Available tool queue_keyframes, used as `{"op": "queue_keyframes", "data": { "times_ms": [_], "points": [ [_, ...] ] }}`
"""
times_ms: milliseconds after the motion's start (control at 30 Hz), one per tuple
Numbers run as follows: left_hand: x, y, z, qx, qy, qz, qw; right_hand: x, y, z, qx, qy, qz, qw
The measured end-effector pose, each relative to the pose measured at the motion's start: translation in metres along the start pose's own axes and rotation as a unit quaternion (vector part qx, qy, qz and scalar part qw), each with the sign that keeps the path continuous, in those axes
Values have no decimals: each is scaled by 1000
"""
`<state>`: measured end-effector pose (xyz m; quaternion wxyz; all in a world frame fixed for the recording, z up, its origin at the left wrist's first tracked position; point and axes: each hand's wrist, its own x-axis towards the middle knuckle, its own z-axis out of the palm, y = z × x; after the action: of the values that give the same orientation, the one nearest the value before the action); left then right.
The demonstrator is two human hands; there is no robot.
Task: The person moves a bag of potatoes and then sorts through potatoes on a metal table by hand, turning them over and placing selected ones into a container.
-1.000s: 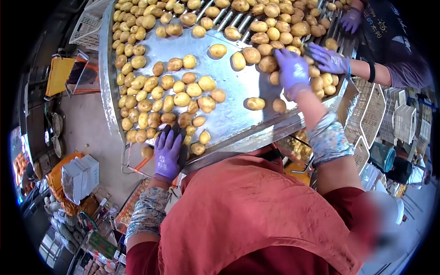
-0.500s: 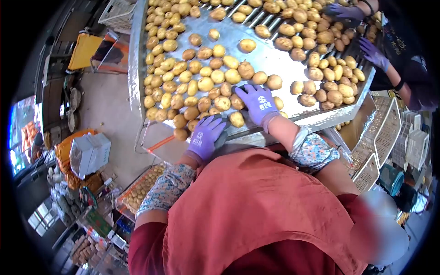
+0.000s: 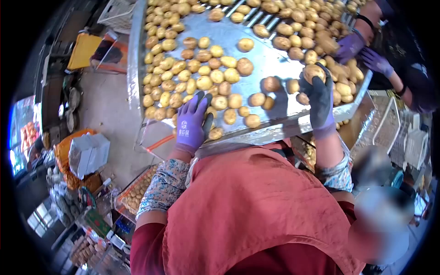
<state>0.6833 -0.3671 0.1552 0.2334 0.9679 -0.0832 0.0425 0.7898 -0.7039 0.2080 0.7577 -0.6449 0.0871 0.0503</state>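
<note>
My right hand (image 3: 321,103), in a purple glove with dark grip coating, is turned up at the right of the metal table (image 3: 256,50). Its fingers are closed around a brownish potato (image 3: 314,73). At the table's near edge, my left hand (image 3: 191,123) lies palm down on several potatoes, its fingers stretched out. One potato (image 3: 216,133) sits beside its thumb. A loose crowd of yellow potatoes (image 3: 204,82) spreads ahead of that hand, while a few potatoes (image 3: 257,99) lie between my two hands.
Across the table, a co-worker's purple-gloved hands (image 3: 351,47) are among heaped potatoes (image 3: 343,87). Metal rollers (image 3: 261,19) cross the far side. Plastic crates (image 3: 387,123) stand at the right. A box of potatoes (image 3: 135,195) is below left, and a white carton (image 3: 90,155) stands farther left.
My right hand has moved right from the middle potatoes and now grips a potato. My left hand has shifted slightly left and forward. The co-worker's upper hand has come down toward the heap.
</note>
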Motion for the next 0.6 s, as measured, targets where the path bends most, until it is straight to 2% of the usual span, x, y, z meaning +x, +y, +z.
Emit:
{"op": "queue_keyframes", "data": {
  "times_ms": [33, 67, 100, 133, 233, 267, 333, 367, 400, 467, 500, 533, 567, 600],
  "points": [
    [13, 9, 7, 5, -26, 47, 999, -13, -16, -2, -68, 39, -58, 995],
    [18, 4, 18, 70, -69, 85, 992, -22, -25, -13, -156, 91, -157, 971],
    [30, 12, 21, 115, -114, 113, 980, -32, -36, -30, -249, 144, -251, 924],
    [31, 6, 35, 100, -105, 113, 983, -39, -41, -55, -276, 223, -324, 877],
    [34, 3, 46, 88, -93, 102, 987, -60, -66, -129, -324, 401, -429, 741],
    [35, 2, 44, 75, -103, 96, 987, -61, -67, -150, -342, 424, -370, 752],
    [31, -1, 40, 53, -113, 47, 991, -57, -37, -224, -466, 429, -193, 749],
    [32, -4, 42, 39, -107, 20, 993, -55, -21, -208, -287, 515, -106, 801],
    [28, -14, 50, 51, -58, 19, 997, -59, -25, -170, -324, 435, -126, 831],
    [32, 0, 42, -149, -76, -79, 983, -74, -19, -104, -378, 254, -128, 881],
    [34, 14, 37, -246, -89, -123, 957, -82, -11, -72, -386, 143, -113, 904],
    [33, 37, 30, -415, -103, -234, 873, -91, -2, -40, -383, 35, -94, 918],
    [28, 54, 31, -486, -105, -149, 855, -91, 9, -18, -307, -77, 83, 945],
    [30, 76, 25, -517, -122, -87, 843, -96, 17, 14, -287, -119, -15, 950]
  ]
}}
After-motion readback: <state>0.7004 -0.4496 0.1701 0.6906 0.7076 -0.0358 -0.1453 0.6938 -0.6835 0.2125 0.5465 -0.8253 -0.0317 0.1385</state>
